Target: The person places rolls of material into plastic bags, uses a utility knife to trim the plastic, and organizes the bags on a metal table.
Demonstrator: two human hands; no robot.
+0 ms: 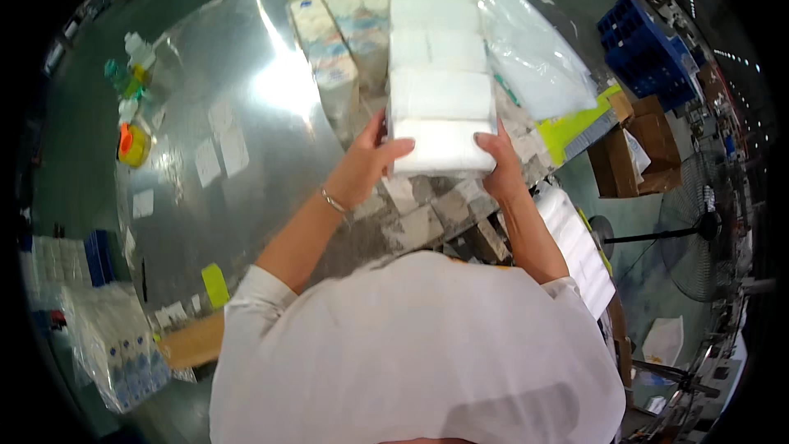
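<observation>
White soft packs [436, 49] stand in one long row on a metal table [283, 177], stretching away from the person, with the near end held between both hands. The left hand [362, 166] grips the left side of the nearest pack, thumb laid across its top; the right hand [501, 166] clasps the other side, its thumb also on top. Both hands' remaining fingers are mostly hidden. The table is grey and shiny, with a bright glare patch left of the row, and its near edge is patched with worn, dirty tape [417, 226]. Printed packs [320, 37] lie just left of the row, and clear plastic film [538, 49] spreads to its right, beside a yellow-green sheet [563, 127]. Pale paper slips [234, 152] dot the left half, and an orange-and-yellow container [134, 146] sits at the left rim near a green bottle [122, 78]. Beyond lies a green floor [62, 148]. Blue crates [645, 53], an open cardboard box [612, 164] and a caged fan [694, 234] stand on the right; wrapped packs [123, 353] are stacked at lower left.
</observation>
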